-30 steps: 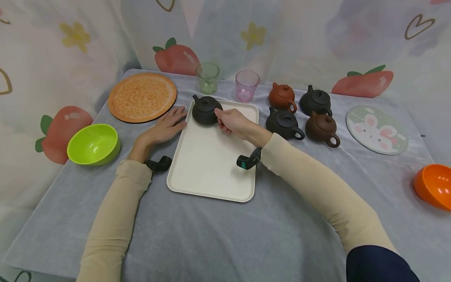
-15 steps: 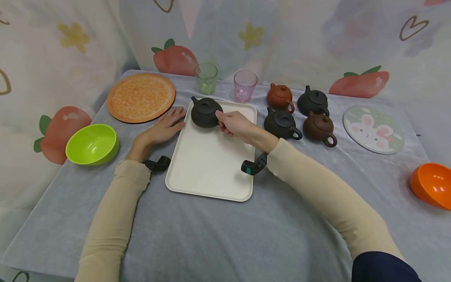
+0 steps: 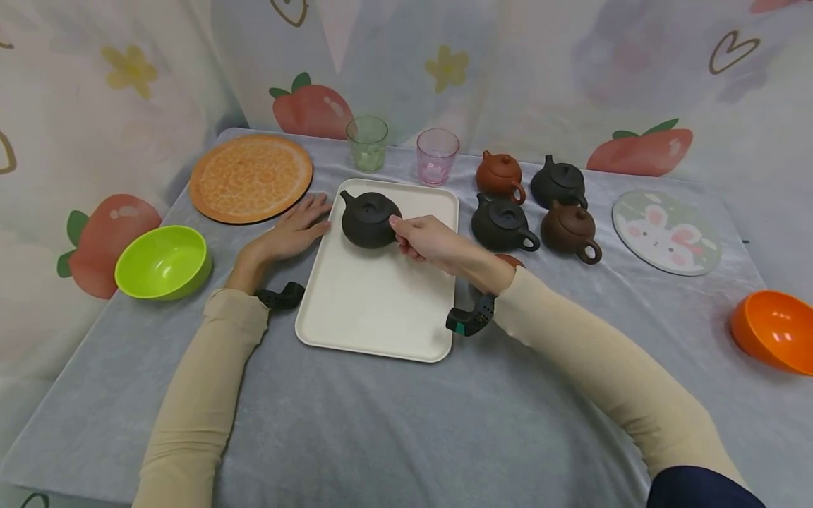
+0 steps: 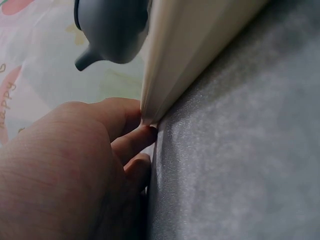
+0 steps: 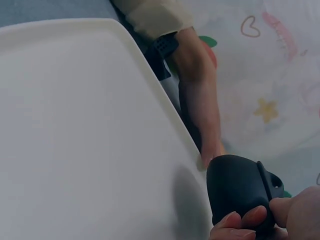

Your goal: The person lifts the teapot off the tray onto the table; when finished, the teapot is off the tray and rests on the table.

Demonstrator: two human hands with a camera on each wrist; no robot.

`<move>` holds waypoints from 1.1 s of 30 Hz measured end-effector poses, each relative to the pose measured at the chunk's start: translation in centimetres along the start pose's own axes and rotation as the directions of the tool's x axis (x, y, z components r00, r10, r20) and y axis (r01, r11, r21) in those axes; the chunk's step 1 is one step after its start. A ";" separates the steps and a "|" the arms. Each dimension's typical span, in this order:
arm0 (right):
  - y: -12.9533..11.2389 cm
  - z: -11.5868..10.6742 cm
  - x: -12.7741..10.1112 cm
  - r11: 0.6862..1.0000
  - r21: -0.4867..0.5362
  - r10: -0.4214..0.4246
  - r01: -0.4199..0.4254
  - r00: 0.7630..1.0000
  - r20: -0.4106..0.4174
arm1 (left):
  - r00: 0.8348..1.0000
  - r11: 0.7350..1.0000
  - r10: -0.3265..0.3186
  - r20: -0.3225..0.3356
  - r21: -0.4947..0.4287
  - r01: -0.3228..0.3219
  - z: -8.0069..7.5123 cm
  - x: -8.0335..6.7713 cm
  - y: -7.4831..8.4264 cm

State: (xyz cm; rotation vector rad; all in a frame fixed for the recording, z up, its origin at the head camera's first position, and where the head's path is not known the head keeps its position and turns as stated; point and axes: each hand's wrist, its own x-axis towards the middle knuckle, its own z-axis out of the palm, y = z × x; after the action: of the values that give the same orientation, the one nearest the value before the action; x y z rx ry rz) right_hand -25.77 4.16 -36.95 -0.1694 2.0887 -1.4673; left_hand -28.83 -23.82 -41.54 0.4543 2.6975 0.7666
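Note:
A black teapot [image 3: 370, 220] is over the far left part of the white tray [image 3: 375, 303], its spout pointing away to the left. My right hand [image 3: 428, 243] pinches the teapot's handle between thumb and fingers; the handle itself is mostly hidden. The right wrist view shows the same black teapot [image 5: 235, 190] beside its shadow on the tray. My left hand [image 3: 292, 229] lies on the cloth with fingers stretched out at the tray's left edge. In the left wrist view its fingertips [image 4: 131, 111] touch the tray's side [image 4: 170, 55].
Right of the tray stand an orange-brown teapot [image 3: 500, 175], black teapots [image 3: 559, 182] and a dark brown one [image 3: 571, 229]. Another reddish-brown thing [image 3: 510, 260] is mostly hidden by my right forearm. Around them are glasses [image 3: 437, 156], a round board [image 3: 250, 178], a green bowl [image 3: 164, 262] and an orange bowl [image 3: 775, 331].
My right hand has drawn the black teapot a little toward me over the tray. Its forearm has shifted right and nearer, baring a reddish-brown edge. The left hand has stayed put.

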 end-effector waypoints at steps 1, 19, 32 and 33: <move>0.1 0.1 -0.2 1.000 0.002 -0.006 0.006 1.000 0.002 | 1.000 1.000 0.000 0.001 0.002 0.000 0.0 0.0 0.0; 1.2 0.2 -3.7 0.990 -0.082 -0.103 0.111 0.990 0.097 | 1.000 1.000 0.016 0.017 0.005 -0.016 -0.2 0.2 0.5; 2.1 0.4 -6.6 0.980 -0.167 -0.082 0.103 0.988 0.128 | 1.000 1.000 0.010 0.002 -0.010 -0.010 0.0 0.0 0.0; 2.2 0.3 -6.9 0.980 -0.169 -0.084 0.106 0.988 0.130 | 1.000 1.000 0.008 0.000 -0.010 -0.008 0.0 -0.1 0.0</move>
State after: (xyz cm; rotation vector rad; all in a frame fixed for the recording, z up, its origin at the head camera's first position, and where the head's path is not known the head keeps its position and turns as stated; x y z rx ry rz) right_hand -19.44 7.60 -36.43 -0.4230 2.1334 -1.2902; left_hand -28.77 -23.86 -41.55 0.4630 2.6924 0.7822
